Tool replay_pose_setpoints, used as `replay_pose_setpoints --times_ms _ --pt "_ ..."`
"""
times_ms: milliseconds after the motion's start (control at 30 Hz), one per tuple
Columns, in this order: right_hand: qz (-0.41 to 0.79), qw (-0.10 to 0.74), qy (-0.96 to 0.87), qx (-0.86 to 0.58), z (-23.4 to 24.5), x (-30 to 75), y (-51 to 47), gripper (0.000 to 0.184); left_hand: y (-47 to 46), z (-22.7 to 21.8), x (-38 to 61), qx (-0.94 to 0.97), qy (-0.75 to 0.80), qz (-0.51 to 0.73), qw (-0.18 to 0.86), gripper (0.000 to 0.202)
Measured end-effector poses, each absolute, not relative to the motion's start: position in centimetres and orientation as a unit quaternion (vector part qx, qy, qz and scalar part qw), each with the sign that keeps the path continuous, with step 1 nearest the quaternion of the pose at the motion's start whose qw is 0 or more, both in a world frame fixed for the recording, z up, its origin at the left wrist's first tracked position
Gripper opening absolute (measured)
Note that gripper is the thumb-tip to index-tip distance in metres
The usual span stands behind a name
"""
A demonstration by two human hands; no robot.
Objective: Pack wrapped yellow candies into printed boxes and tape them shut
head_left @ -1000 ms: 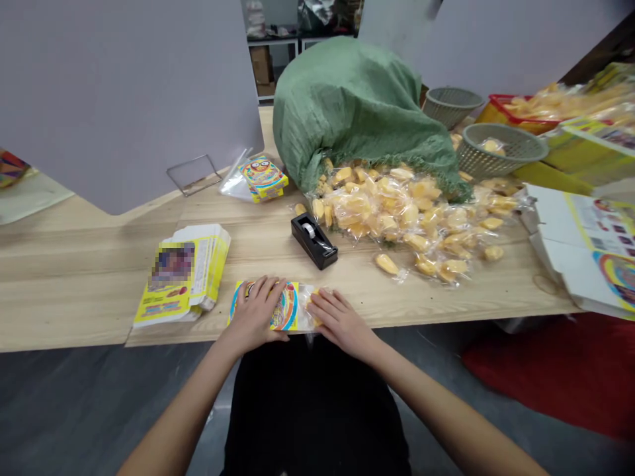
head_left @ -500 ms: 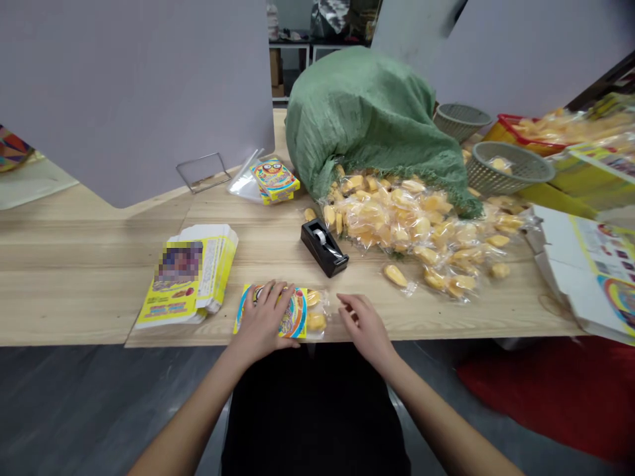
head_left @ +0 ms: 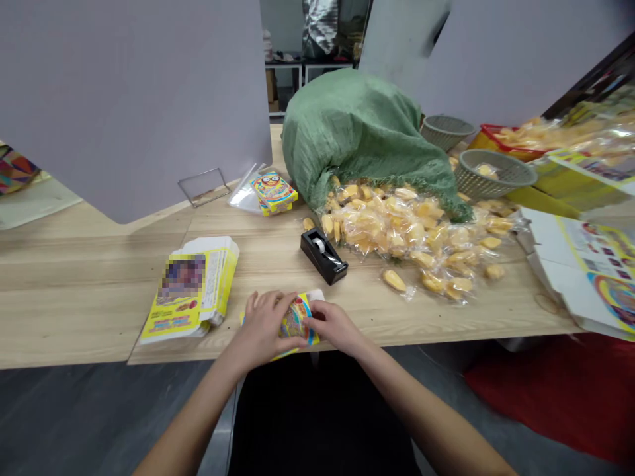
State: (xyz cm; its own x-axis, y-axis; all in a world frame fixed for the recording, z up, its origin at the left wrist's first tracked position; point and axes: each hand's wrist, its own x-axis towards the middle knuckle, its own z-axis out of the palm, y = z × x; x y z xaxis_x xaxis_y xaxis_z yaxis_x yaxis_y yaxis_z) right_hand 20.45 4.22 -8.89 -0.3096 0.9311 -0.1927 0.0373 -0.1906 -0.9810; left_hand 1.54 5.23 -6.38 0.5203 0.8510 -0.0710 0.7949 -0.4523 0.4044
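Observation:
At the front edge of the table, a small yellow printed cardboard box (head_left: 294, 322) is between my two hands. My left hand (head_left: 264, 328) grips it from above and the left, thumb along the near side. The right-hand fingers and thumb close on the box's right end, where a white flap (head_left: 316, 295) shows; my right hand (head_left: 338, 328) hides part of that end. Whatever is inside the box is out of sight. Just beyond it stands a black tape dispenser (head_left: 325, 256). A single wrapped yellow piece (head_left: 395, 280) lies to the right.
Flattened yellow boxes (head_left: 193, 287) lie at the left. A green woven sack (head_left: 352, 132) spills many wrapped yellow pieces (head_left: 397, 221). Finished-looking boxes (head_left: 272, 190) sit on clear bags further back. Grey baskets (head_left: 496, 175) and a large opened carton (head_left: 560, 264) occupy the right side.
My right hand has moved left onto the box's right end. The wrapped yellow pieces that stuck out there are no longer visible. The box is now tilted, and the view has shifted slightly.

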Motion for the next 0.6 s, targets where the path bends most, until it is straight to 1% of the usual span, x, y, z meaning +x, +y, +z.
replay_pose_setpoints --times_ms 67,100,133,200,233,267,300,333,400,433,500,600 --pt "0.550 0.342 -0.620 -0.443 -6.8 21.9 4.0 0.013 6.2 -4.5 1.5 0.851 0.433 0.109 0.275 0.071" --pt "0.497 0.346 -0.663 -0.440 -5.6 22.9 3.8 0.019 6.6 -3.9 1.8 0.842 0.410 0.148 0.317 0.067" --pt "0.437 0.368 -0.688 -0.447 -4.4 23.9 3.5 0.024 6.8 -3.6 2.2 0.822 0.392 0.198 0.361 0.067" --pt "0.333 0.473 -0.644 -0.501 -2.7 25.9 3.0 0.030 6.8 -3.7 3.4 0.753 0.377 0.319 0.435 0.069" --pt "0.311 0.525 -0.592 -0.527 -2.2 26.8 2.8 0.031 6.6 -4.2 4.2 0.711 0.377 0.377 0.459 0.069" --pt "0.322 0.560 -0.542 -0.538 -2.0 27.4 2.7 0.032 6.2 -4.7 4.9 0.674 0.376 0.421 0.477 0.067" --pt "0.370 0.570 -0.505 -0.533 -2.0 27.9 2.6 0.032 5.8 -5.2 5.6 0.651 0.373 0.446 0.488 0.063" --pt "0.441 0.557 -0.479 -0.515 -2.3 28.2 2.5 0.034 5.3 -5.8 6.2 0.641 0.372 0.459 0.491 0.058" --pt "0.581 0.502 -0.448 -0.457 -3.1 28.1 2.5 0.037 4.4 -6.5 7.0 0.643 0.377 0.459 0.483 0.047" --pt "0.623 0.482 -0.435 -0.436 -3.6 27.9 2.5 0.039 4.1 -6.7 7.2 0.652 0.381 0.454 0.472 0.043" --pt "0.637 0.473 -0.430 -0.432 -4.1 27.5 2.5 0.039 3.7 -6.9 7.2 0.678 0.390 0.443 0.439 0.035" --pt "0.549 0.455 -0.548 -0.438 -3.8 27.5 2.2 0.038 3.7 -6.7 6.7 0.707 0.404 0.422 0.397 0.025"
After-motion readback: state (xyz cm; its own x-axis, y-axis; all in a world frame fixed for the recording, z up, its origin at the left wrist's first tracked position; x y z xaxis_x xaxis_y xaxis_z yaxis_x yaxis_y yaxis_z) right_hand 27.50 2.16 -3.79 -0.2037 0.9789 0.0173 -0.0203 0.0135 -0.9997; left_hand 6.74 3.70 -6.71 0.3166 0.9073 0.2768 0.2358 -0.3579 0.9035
